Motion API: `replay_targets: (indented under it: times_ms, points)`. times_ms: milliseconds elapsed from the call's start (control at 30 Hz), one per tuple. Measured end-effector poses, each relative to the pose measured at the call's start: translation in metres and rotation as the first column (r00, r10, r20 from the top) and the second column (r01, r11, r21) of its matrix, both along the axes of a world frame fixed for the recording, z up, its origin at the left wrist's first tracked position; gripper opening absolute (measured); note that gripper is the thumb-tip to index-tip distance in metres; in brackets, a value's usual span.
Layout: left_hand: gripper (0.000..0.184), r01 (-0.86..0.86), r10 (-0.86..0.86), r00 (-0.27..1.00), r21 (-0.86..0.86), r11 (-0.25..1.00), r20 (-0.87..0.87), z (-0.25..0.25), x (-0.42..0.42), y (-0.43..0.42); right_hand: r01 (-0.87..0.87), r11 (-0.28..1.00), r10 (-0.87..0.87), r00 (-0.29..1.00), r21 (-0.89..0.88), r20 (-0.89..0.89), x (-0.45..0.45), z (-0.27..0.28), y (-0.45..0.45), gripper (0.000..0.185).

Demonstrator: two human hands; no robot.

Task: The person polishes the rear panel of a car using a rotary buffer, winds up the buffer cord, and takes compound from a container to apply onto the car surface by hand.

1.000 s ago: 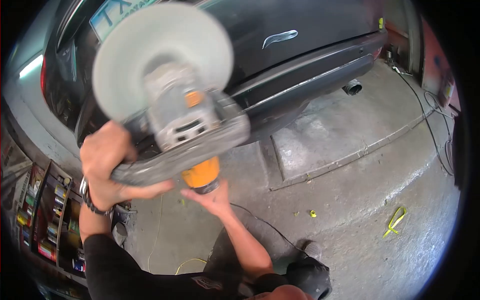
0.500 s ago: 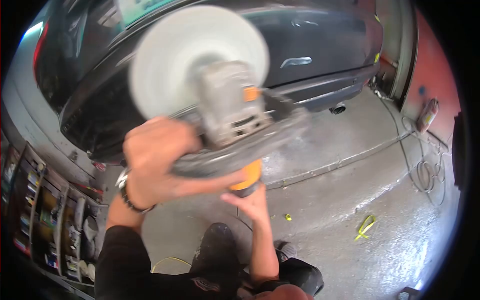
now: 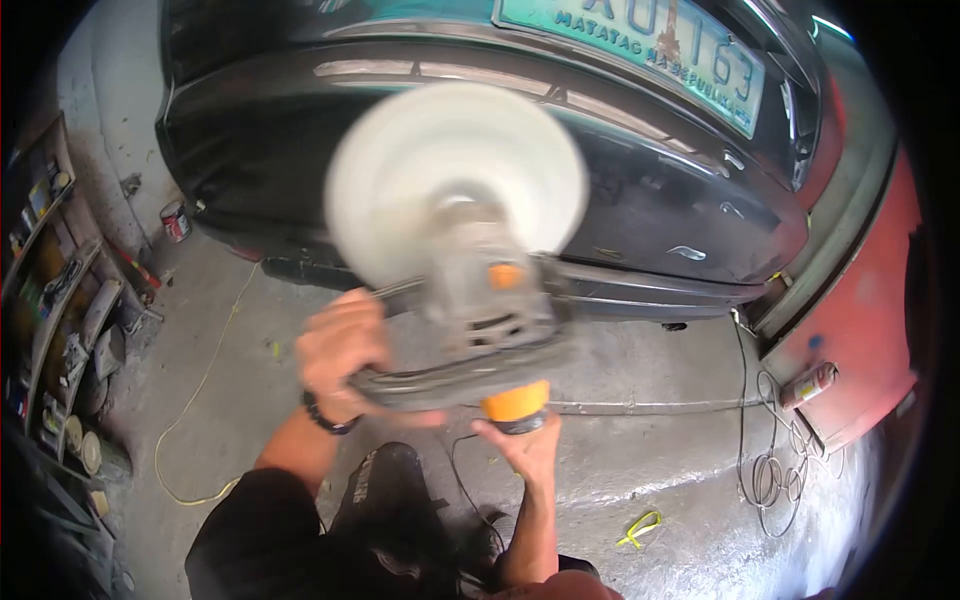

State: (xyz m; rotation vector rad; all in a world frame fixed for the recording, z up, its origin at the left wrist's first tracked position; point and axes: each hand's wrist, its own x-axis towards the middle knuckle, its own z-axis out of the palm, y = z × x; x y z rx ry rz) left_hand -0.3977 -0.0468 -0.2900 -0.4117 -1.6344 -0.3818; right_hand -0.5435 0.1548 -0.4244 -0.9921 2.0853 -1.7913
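Note:
A polisher point(image 3: 485, 285) with a grey body, orange parts and a round white pad point(image 3: 370, 170) is held between both hands in front of the car's rear bumper point(image 3: 640, 215). The pad is smeared by motion and lies over the dark bumper; whether it touches cannot be told. My left hand point(image 3: 345, 345), with a dark band at the wrist, is closed round the left side of the polisher's black loop handle point(image 3: 460, 380). At the orange rear end of the tool, my right hand point(image 3: 530, 445) grips from below, its fingers partly hidden.
A licence plate point(image 3: 640, 55) is on the car above. Shelves of cans and bottles point(image 3: 70, 290) stand at left, near a paint can point(image 3: 175, 222) on the floor. Coiled hoses point(image 3: 780, 470), a bottle point(image 3: 808, 385) and a yellow strap point(image 3: 638, 528) are at right. A yellow cord point(image 3: 200, 390) crosses the floor.
The view has swung, bringing the licence plate and more of the left floor into sight. Both hands keep hold of the polisher, now in front of another part of the bumper.

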Motion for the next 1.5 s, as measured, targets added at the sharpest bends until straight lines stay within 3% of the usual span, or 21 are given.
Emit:
replay_targets:
  times_ms: [67,133,233,333,467,500,600,700,933,1000,1133,1200,1267,1367,1500]
  points:
    - [0.065,0.048,-0.026,0.986,0.137,0.989,-0.162,-0.021,0.02,-0.022,-0.035,0.998,0.039,0.997,0.048,-0.072,0.015,0.016,-0.015,0.07]
    - [0.071,-0.058,0.131,0.957,0.273,0.96,-0.259,-0.031,0.041,-0.035,-0.067,0.993,0.082,0.983,0.098,-0.162,0.032,0.053,-0.027,0.073]
    - [0.071,-0.07,0.251,0.893,0.435,0.898,-0.374,-0.047,0.069,-0.053,-0.158,0.956,0.211,0.957,0.249,-0.201,0.034,0.057,-0.038,0.083]
    - [0.07,-0.141,0.312,0.896,0.463,0.875,-0.316,-0.034,0.08,-0.042,-0.164,0.959,0.212,0.956,0.231,-0.202,0.039,0.056,-0.039,0.085]
    - [0.072,-0.125,0.23,0.94,0.374,0.919,-0.251,-0.022,0.061,-0.027,-0.141,0.976,0.17,0.971,0.168,-0.171,0.036,0.03,-0.016,0.092]
    - [0.071,-0.108,0.2,0.948,0.341,0.934,-0.248,-0.019,0.052,-0.02,-0.163,0.982,0.169,0.984,0.1,-0.059,0.035,0.02,-0.007,0.097]
    - [0.067,-0.183,0.191,0.981,0.147,0.972,-0.039,0.0,0.022,0.017,-0.083,0.995,0.088,0.989,-0.051,0.118,0.02,-0.026,0.015,0.094]
    - [0.059,-0.113,0.114,0.993,-0.036,0.993,0.028,0.025,-0.025,0.044,0.081,0.983,-0.061,0.991,-0.165,0.123,0.004,-0.038,0.038,0.09]
    - [0.05,0.053,-0.047,0.997,-0.106,0.993,0.054,0.071,-0.116,0.111,0.342,0.917,-0.304,0.932,-0.205,0.197,-0.039,-0.027,0.084,0.099]
    - [0.049,0.078,-0.072,0.995,-0.1,0.992,0.066,0.074,-0.131,0.121,0.299,0.933,-0.251,0.94,-0.202,0.229,-0.045,-0.021,0.1,0.097]
    - [0.049,0.071,-0.066,0.996,-0.091,0.993,0.056,0.076,-0.134,0.121,0.347,0.92,-0.307,0.926,-0.181,0.219,-0.037,-0.007,0.102,0.095]
    - [0.049,0.061,-0.058,0.997,-0.08,0.995,0.041,0.063,-0.113,0.109,0.286,0.948,-0.252,0.942,-0.142,0.221,-0.035,-0.024,0.101,0.094]
    - [0.054,-0.045,0.051,0.993,-0.052,0.998,0.107,0.04,-0.082,0.095,0.196,0.966,-0.157,0.963,-0.169,0.217,-0.029,-0.042,0.088,0.051]
    - [0.058,-0.111,0.11,0.994,0.016,0.994,0.024,0.009,-0.044,0.067,0.038,0.992,-0.02,0.99,-0.121,0.142,-0.017,-0.044,0.066,0.073]
    - [0.06,-0.184,0.188,0.982,0.111,0.977,-0.026,0.0,-0.019,0.059,-0.045,0.984,0.085,0.969,-0.172,0.231,-0.005,-0.04,0.04,0.08]
